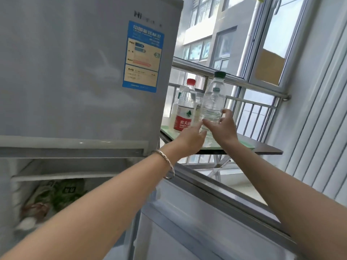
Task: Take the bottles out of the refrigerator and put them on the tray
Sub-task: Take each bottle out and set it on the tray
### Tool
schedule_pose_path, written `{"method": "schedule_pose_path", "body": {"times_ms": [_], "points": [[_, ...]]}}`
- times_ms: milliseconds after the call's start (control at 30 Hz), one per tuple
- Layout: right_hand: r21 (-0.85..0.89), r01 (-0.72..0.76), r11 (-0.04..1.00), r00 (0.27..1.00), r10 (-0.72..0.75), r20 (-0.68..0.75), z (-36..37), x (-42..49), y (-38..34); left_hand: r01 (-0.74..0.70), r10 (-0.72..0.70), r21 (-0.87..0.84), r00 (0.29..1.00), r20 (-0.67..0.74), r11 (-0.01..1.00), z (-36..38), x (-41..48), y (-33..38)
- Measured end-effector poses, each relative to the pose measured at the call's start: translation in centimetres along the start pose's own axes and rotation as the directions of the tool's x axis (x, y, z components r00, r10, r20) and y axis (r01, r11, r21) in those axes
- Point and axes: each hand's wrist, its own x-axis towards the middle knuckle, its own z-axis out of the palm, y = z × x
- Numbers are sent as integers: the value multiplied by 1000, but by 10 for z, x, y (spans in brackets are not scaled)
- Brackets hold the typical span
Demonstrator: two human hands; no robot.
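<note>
A clear bottle with a dark green cap [213,102] stands on a pale green tray [247,145] to the right of the refrigerator [75,72]. My right hand [224,126] wraps its lower part, thumb in front and fingers behind. My left hand [189,140], with a bracelet on the wrist, reaches to the bottle's base with its fingers stretched out, holding nothing. A red-capped, red-labelled water bottle [185,109] stands upright on the tray just left of it. Other pale bottles [197,104] stand behind, partly hidden.
The tray rests on a small dark folding table [270,152] by a window with a metal railing [253,107]. The refrigerator's lower door [187,222] hangs open below my arms. Bagged food [62,194] lies in the open lower compartment.
</note>
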Motion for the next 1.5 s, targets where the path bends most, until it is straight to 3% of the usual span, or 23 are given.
{"method": "schedule_pose_path", "body": {"times_ms": [167, 533, 800, 933, 1033, 1233, 1300, 1400, 1500], "points": [[-14, -66, 998, 997, 66, 48, 20, 41, 31, 70, -68, 94, 997, -22, 993, 22, 46, -4], [1, -88, 996, 976, 86, 198, 56, 83, 65, 195, -192, 72, 980, -52, 978, 34, 94, -27], [19, -110, 994, 981, 106, 160, 58, 81, 64, 137, -133, 136, 990, -39, 981, 26, 94, -33], [-24, 54, 998, 992, -56, -114, 46, 62, 53, 45, -26, 241, 996, -80, 969, 15, 82, -27], [-100, 150, 984, 988, -147, 36, 46, 46, 37, -9, 47, 371, 994, -94, 929, 2, 66, -26], [-249, 271, 930, 917, -171, 361, 65, -2, 4, 63, 33, 584, 988, -152, 810, -24, 12, -47], [-343, 373, 862, 887, -223, 403, 71, -18, -8, 65, 18, 575, 990, -138, 816, -34, -13, -58], [-396, 519, 757, 847, -393, 357, 81, -42, -32, 40, 36, 556, 992, -125, 830, -54, -41, -69], [-380, 555, 740, 815, -392, 428, 99, -63, -59, 47, 28, 550, 992, -126, 834, -77, -59, -82]]}}
